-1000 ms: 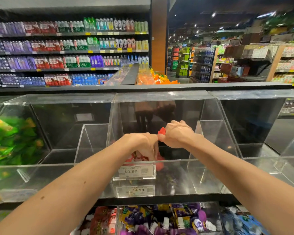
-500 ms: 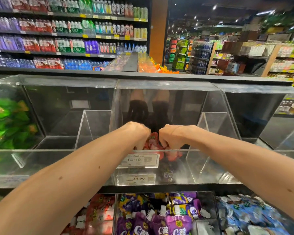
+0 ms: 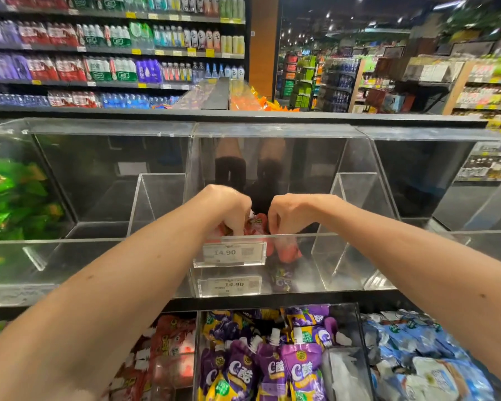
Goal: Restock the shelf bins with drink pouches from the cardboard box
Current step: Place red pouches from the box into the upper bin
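Both my hands reach into the middle clear acrylic bin (image 3: 275,131) on the upper shelf. My left hand (image 3: 229,209) points its fingers down, closed on red drink pouches (image 3: 257,224) with white caps. My right hand (image 3: 291,215) is just to the right, its fingers curled down onto another red pouch (image 3: 287,251) that shows through the bin's front wall. The two hands are a little apart, with the pouches between and beneath them. The cardboard box is out of view.
A 14.90 price tag (image 3: 229,253) hangs on the bin's front edge. Green packs (image 3: 9,204) fill the far-left bin. The lower shelf bins hold red pouches (image 3: 171,357), purple pouches (image 3: 272,369) and blue pouches (image 3: 417,360). Aisle shelves of bottles stand behind.
Both hands have sunk lower into the middle bin with the red pouches and have drawn slightly apart. The view has tilted down, showing more of the lower bins.
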Available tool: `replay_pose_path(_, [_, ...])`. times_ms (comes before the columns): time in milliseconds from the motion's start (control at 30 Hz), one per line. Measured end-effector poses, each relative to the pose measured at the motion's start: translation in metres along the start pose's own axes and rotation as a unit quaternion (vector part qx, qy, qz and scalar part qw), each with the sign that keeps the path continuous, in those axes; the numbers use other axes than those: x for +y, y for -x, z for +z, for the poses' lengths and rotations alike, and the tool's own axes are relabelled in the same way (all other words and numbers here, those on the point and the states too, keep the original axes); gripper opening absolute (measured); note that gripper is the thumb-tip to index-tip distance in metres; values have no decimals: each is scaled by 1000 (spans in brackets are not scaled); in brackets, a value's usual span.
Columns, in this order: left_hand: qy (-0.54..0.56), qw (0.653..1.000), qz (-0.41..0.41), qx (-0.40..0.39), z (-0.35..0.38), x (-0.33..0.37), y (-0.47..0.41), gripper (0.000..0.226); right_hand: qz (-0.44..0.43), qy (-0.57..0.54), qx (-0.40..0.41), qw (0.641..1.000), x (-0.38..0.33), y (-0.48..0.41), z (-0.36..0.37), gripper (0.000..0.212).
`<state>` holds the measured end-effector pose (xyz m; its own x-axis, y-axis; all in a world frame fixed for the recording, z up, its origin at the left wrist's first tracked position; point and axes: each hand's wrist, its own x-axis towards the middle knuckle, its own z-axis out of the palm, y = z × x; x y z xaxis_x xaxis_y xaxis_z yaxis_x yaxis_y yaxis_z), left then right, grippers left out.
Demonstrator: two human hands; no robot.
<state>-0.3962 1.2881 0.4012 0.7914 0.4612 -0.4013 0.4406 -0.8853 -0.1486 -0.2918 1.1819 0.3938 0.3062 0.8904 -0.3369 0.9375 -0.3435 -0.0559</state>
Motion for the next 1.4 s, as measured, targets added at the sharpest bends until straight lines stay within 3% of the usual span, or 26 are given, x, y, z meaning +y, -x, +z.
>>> replay_pose_path(67, [76, 994, 13, 83, -6, -3, 13, 40, -10, -28, 85, 996, -3, 11, -10, 2])
replay_pose_path(133, [166, 966, 38, 197, -17, -4, 35, 23, -21, -98, 174, 980, -10, 32, -25, 2])
replay_pose_path(233, [302, 896, 82, 316, -26, 0, 80, 7, -46, -196, 276, 940, -21, 71, -32, 8])
replay_pose_path(367, [436, 777, 140, 432, -10, 13, 115, 3, -66, -241, 419, 873, -26, 124, 7, 7])
replay_pose_path(467, [503, 709, 196, 454, 17, 55, 133, 8, -83, -327, 479, 810, -15, 177, 69, 12])
replay_pose_path(633, [573, 675, 284, 368, 74, 191, 139, 11, 40, -492, 483, 724, 34, 275, 204, 16])
replay_pose_path(767, [574, 675, 369, 281, 94, 350, 117, 16, 202, -542, 469, 667, 103, 362, 309, 23])
replay_pose_path(933, [492, 712, 479, 146, 106, 573, 89, 19, 378, -569, 471, 558, 203, 488, 409, 37])
replay_pose_path(1067, [454, 731, 508, 35, 132, 723, 69, 14, 497, -563, 444, 488, 280, 573, 472, 19])
replay_pose_path(1267, [343, 790, 493, -122, 186, 872, 15, 24, 596, -550, 380, 444, 380, 643, 527, 9])
replay_pose_path(1400, [182, 839, 510, -52, 202, 929, -33, 25, 632, -529, 316, 470, 433, 654, 557, 16])
